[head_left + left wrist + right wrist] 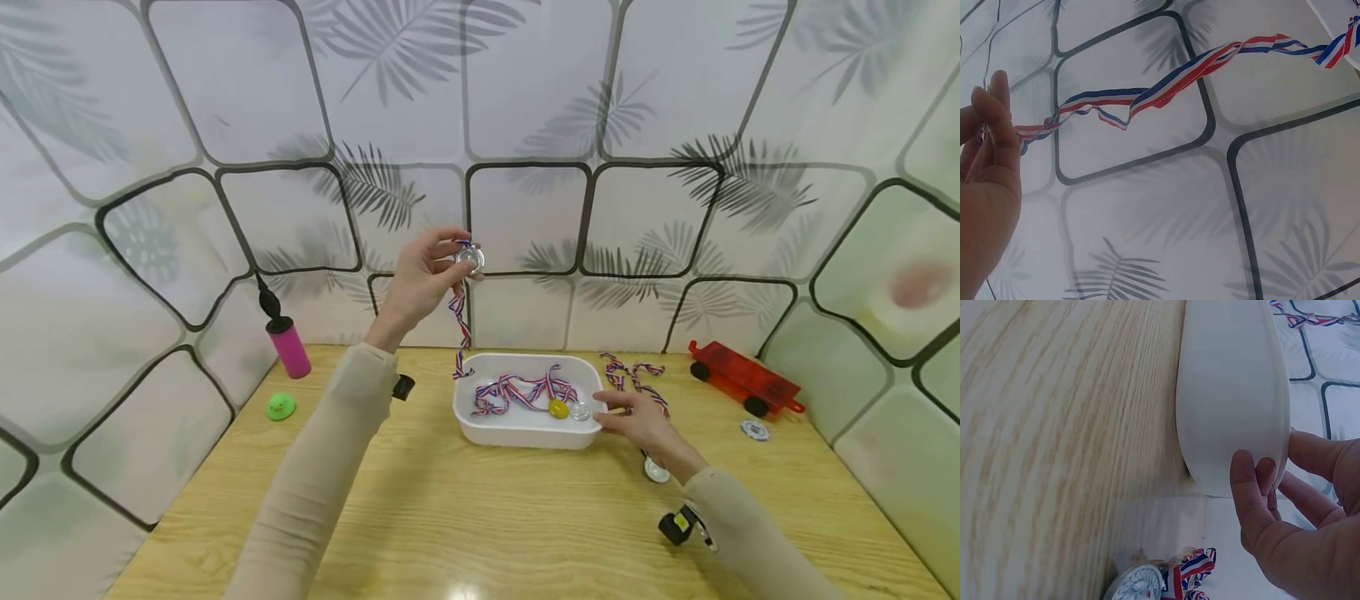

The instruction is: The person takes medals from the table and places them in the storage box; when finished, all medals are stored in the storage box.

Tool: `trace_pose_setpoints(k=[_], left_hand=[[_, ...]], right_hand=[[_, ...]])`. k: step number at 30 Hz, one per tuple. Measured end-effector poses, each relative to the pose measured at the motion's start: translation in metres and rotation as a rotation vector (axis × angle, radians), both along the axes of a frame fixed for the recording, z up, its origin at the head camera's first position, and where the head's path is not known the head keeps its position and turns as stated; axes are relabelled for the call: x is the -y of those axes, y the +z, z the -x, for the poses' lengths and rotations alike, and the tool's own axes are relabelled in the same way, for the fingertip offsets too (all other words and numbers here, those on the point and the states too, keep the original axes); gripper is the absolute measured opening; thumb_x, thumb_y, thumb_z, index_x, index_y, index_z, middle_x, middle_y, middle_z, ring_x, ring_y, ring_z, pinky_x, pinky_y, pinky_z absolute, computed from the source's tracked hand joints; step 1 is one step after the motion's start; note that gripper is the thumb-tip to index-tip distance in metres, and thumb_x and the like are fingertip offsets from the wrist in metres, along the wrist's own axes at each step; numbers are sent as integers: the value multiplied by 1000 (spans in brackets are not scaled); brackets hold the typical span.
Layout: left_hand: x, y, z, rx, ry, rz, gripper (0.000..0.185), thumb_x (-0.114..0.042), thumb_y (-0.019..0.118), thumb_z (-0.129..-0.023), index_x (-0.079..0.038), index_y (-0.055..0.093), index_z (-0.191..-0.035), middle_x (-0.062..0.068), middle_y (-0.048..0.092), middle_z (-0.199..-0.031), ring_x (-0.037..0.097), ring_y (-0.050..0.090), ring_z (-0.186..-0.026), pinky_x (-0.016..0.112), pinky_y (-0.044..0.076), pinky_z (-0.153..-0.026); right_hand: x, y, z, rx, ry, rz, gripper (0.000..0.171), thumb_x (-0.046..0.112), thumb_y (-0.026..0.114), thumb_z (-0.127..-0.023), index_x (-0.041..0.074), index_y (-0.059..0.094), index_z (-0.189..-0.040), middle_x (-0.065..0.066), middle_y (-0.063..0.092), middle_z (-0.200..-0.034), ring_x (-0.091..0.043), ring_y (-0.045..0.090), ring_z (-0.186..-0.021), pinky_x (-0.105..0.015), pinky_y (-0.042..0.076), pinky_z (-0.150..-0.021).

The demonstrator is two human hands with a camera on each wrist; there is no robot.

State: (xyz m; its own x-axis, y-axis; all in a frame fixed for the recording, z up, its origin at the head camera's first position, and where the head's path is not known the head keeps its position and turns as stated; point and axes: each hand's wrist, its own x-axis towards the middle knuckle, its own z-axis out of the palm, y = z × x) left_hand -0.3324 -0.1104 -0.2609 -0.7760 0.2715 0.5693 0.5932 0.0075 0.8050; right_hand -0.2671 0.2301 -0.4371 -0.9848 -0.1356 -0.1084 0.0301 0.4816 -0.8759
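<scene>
In the head view we raised our left hand (420, 279) at centre frame, fingers pinching a silver medal (470, 259) whose ribbon (459, 325) trailed down to the white tray (525, 433); our right hand (637, 421) lay low at the tray's right edge, bare wooden table (450, 517) around it. In the left wrist view, at the left edge, our fingertips (991, 106) pinched the ribbon, which ran to the upper right. In the right wrist view, lower right, our curled fingers (1254, 494) gripped the tray's wall.
</scene>
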Motion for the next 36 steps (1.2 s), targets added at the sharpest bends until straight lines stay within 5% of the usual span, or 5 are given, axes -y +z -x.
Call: trace_pose_setpoints(k=[10,19,23,29,36], left_hand=[[-2,-27,7,90,-27,90,36,1,62,-93,-2,54,-128,24,67,-110,15,71,-72,28,54,-52],[-4,-57,14,156,76,246,34,-8,65,-94,-10,61,-128,17,63,-129,24,69,-76,33,57,-58],[-7,-70,16,150,53,248,31,-4,65,-93,-4,63,-124,18,66,-123,30,69,-77,37,59,-58],[-14,-85,16,176,41,291,32,-4,65,-93,-5,65,-125,15,66,-124,19,68,-74,35,59,-59],[-28,-106,18,222,2,323,32,-2,64,-93,-2,64,-125,18,66,-124,40,70,-85,40,61,-61]], right_hand=[[1,1,0,8,-2,10,49,13,68,-92,-5,54,-136,-27,53,-127,-21,59,-95,-36,60,-84],[-1,0,2,7,-4,33,49,12,69,-92,-6,54,-135,-27,54,-127,-17,60,-92,-35,60,-84],[-1,-1,3,3,-1,26,49,12,69,-92,-6,54,-135,-27,54,-128,-17,61,-92,-36,60,-84],[0,-2,4,7,-12,31,48,11,69,-91,-6,55,-134,-28,54,-128,-18,61,-92,-31,60,-81],[1,-4,3,13,-15,40,48,10,69,-91,-7,54,-134,-30,52,-132,-17,61,-93,-33,61,-82]])
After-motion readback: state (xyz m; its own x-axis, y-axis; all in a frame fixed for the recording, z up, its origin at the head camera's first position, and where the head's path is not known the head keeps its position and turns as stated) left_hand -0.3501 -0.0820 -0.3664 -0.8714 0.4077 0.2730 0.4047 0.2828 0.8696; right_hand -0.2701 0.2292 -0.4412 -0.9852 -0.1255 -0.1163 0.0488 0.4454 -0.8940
